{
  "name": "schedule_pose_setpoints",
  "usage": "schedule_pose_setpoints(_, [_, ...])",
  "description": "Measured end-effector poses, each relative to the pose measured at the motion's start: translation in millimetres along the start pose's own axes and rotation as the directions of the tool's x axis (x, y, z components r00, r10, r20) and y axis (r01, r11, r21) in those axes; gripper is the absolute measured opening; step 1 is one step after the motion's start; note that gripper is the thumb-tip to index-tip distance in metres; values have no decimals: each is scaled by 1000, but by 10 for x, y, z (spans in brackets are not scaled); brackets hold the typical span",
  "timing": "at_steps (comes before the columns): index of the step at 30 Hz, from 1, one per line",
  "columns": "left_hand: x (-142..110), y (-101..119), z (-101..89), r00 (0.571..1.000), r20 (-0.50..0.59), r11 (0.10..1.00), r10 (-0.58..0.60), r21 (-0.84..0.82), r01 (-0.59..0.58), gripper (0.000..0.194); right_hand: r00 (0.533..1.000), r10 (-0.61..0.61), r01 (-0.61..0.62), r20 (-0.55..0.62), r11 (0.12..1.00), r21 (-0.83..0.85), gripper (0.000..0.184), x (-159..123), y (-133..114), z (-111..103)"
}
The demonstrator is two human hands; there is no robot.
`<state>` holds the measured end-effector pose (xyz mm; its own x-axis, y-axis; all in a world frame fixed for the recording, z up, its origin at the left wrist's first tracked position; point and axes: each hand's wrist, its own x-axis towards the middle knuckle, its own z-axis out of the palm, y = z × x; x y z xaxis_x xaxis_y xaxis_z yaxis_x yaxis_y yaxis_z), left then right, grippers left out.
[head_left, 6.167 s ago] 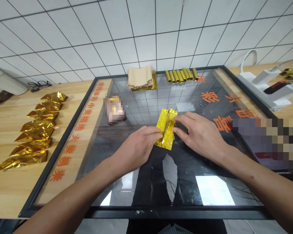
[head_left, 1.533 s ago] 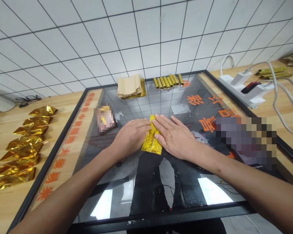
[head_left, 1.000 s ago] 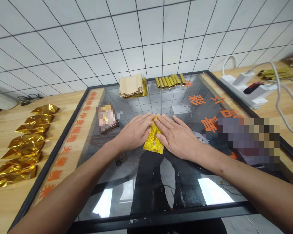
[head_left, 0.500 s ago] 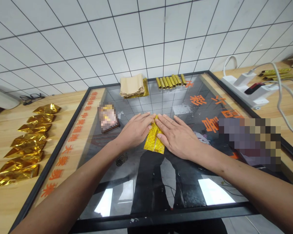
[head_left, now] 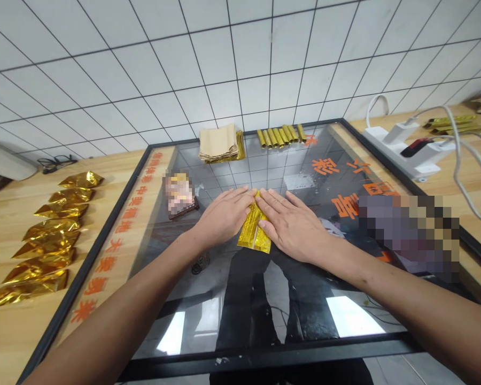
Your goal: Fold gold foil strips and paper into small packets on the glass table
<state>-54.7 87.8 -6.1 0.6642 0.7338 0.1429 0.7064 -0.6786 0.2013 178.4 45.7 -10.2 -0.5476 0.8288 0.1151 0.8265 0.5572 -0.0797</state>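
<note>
A sheet of shiny gold foil paper (head_left: 253,233), folded toward its middle with a thin pale seam, lies on the dark glass tabletop (head_left: 208,240). My left hand (head_left: 227,211) rests on its left edge, fingers stretched out and pointing toward the top of the sheet. From the other side my right hand (head_left: 286,220) lies flat over the sheet's right part, fingers extended. The fingertips of both hands nearly meet at the far end of the paper, covering much of it. Neither hand grasps anything.
A stack of brown paper (head_left: 217,142) over gold sheets and a row of gold paper rolls (head_left: 281,136) sit at the back. Several folded gold foil pieces (head_left: 50,232) line the left wood surface. A white power strip (head_left: 401,152) with cables stands right. Two pixelated items lie on the glass.
Both hands stay almost in place on the gold foil paper. The view shifts very slightly; nothing is picked up or let go.
</note>
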Motion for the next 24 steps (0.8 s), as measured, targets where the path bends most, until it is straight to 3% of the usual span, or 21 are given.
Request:
schedule_pose_setpoints(14, [-14,-4,-23,1000,8,994,30,106,-31,46,1000,-6,6,-3,1000,-3,66,4,1,0])
schedule_pose_setpoints(24, [-97,-56,-49,992,11,971,129,201,-129,45,1000,-8,8,-22,1000,-10,65,2,10,22])
